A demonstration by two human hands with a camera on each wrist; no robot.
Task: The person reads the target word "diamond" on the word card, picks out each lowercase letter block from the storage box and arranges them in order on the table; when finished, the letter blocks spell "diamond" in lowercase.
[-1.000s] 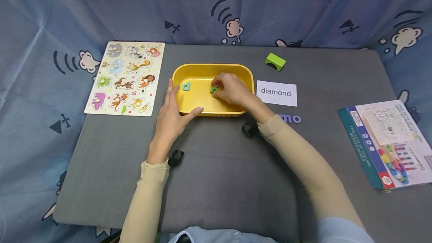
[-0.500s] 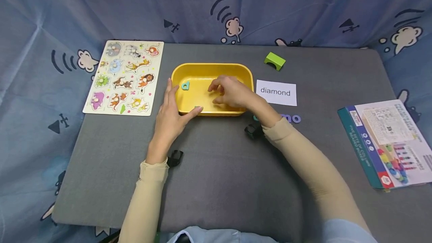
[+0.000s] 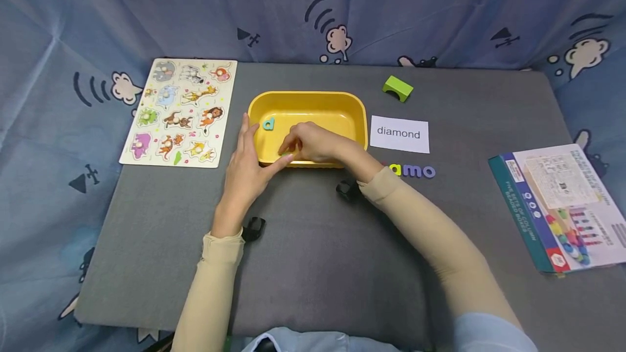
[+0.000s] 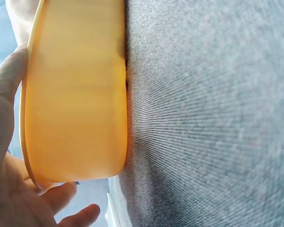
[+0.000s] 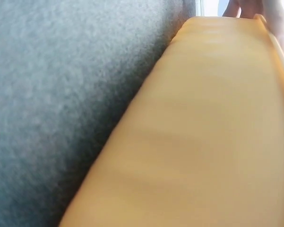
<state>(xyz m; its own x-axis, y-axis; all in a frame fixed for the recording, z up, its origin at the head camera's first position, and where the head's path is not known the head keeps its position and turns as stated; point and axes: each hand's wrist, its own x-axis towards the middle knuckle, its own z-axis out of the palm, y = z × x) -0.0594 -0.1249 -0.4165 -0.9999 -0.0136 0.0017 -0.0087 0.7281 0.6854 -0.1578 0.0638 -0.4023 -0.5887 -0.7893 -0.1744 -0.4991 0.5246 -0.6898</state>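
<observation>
My left hand point(image 3: 246, 164) holds the left end of the yellow tray point(image 3: 337, 101), thumb along the near rim and fingers at the end wall. The left wrist view shows the thumb and fingers around the tray's corner point(image 4: 75, 104). My right hand point(image 3: 315, 143) reaches into the tray, fingers bent down beside the left thumb. Its fingertips pinch a small green letter point(image 3: 286, 154) by the near wall, mostly covered by the fingers. A teal letter point(image 3: 268, 124) lies in the tray's left part. In the right wrist view the tray's outer wall point(image 5: 193, 118) hides the fingers.
Right of the tray lies a white card point(image 3: 399, 134) reading "diamond". Below it stand a yellow-green "a" point(image 3: 395, 169), a purple "m" point(image 3: 412, 171) and "o" point(image 3: 429, 171). A green arch block point(image 3: 398, 88), an animal puzzle board point(image 3: 178, 113) and a box point(image 3: 562, 208) surround them.
My right hand let go of a green letter in the tray's middle, then moved left and nearer to the green letter by the near wall. The left hand stays on the tray.
</observation>
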